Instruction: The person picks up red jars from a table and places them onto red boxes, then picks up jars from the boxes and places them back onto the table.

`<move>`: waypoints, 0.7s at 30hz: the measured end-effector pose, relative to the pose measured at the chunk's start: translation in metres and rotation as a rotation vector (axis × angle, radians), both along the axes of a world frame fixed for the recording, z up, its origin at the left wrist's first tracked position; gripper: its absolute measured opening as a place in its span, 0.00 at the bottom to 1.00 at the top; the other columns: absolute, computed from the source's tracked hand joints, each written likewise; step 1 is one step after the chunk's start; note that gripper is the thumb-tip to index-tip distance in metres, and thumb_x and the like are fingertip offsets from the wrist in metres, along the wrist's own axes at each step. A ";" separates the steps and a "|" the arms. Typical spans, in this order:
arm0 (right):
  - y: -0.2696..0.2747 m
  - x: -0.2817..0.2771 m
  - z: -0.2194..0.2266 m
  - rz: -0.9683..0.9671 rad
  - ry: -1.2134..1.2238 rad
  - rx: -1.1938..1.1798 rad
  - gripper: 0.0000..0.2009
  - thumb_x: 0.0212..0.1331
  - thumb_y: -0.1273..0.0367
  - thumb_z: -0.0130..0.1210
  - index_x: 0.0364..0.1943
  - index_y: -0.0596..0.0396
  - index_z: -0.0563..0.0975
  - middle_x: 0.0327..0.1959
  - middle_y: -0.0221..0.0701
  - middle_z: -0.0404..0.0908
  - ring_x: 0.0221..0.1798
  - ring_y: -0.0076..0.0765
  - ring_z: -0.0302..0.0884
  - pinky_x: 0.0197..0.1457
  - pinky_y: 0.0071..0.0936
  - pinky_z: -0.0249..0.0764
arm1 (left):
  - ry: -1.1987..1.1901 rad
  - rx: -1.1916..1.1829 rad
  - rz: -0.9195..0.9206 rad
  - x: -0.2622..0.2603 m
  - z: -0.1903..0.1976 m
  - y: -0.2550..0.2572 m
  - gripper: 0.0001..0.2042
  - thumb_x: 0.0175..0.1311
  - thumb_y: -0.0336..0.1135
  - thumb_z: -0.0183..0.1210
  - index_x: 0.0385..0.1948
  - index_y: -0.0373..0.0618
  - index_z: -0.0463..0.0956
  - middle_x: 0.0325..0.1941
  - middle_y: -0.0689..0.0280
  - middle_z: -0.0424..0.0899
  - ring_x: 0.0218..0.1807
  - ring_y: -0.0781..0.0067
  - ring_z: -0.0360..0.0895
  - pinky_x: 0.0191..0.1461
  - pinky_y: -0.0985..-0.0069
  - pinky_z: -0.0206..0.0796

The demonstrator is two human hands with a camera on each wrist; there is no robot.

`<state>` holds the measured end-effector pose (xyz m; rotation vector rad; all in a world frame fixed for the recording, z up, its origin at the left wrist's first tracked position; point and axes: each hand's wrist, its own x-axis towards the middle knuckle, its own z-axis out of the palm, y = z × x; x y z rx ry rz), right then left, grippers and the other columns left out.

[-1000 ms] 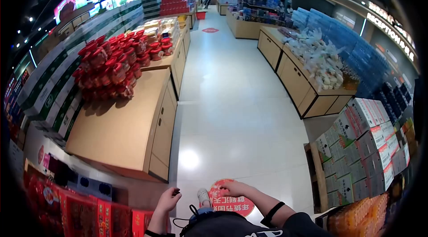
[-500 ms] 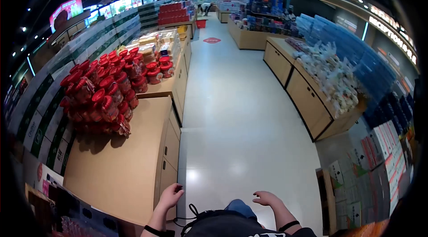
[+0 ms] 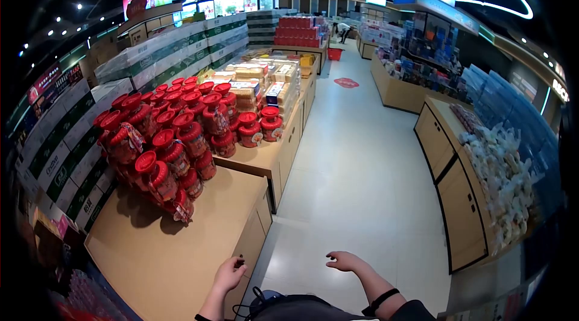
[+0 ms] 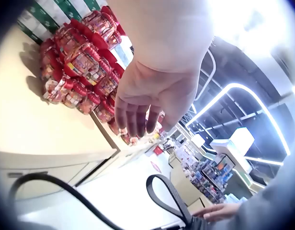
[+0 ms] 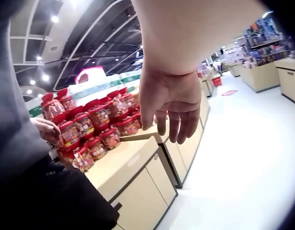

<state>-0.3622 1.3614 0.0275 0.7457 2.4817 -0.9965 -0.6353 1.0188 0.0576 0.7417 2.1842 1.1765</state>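
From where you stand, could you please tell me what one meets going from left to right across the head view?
Green-and-white stacked cartons → pile of red-lidded plastic jars → white tiled aisle floor → wooden cabinet counter heaped with pale packets.

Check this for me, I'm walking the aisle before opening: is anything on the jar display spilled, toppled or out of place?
Nothing stands out. The red-lidded jars sit in a tidy stepped stack on the wooden counter. Both hands, left hand and right hand, hang free, holding nothing.
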 end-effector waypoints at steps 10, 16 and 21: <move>0.107 -0.308 0.027 0.278 0.180 0.030 0.26 0.64 0.54 0.55 0.61 0.53 0.74 0.57 0.45 0.79 0.59 0.54 0.76 0.63 0.42 0.72 | 0.060 -0.042 0.263 -0.183 -0.029 0.055 0.14 0.62 0.36 0.62 0.44 0.38 0.80 0.45 0.56 0.85 0.46 0.62 0.84 0.51 0.67 0.75; 0.158 -0.456 0.067 0.382 0.269 0.113 0.25 0.61 0.55 0.59 0.58 0.53 0.76 0.54 0.46 0.79 0.53 0.50 0.79 0.58 0.41 0.75 | 0.127 -0.046 0.259 -0.279 0.009 0.110 0.14 0.62 0.36 0.61 0.46 0.38 0.79 0.45 0.54 0.84 0.48 0.59 0.83 0.50 0.67 0.75; 0.188 -0.592 0.112 0.361 0.483 0.098 0.25 0.56 0.58 0.61 0.55 0.59 0.78 0.53 0.46 0.80 0.52 0.48 0.81 0.56 0.39 0.77 | 0.149 -0.029 0.405 -0.308 0.026 0.127 0.14 0.64 0.36 0.60 0.47 0.38 0.78 0.47 0.56 0.82 0.48 0.61 0.82 0.50 0.68 0.75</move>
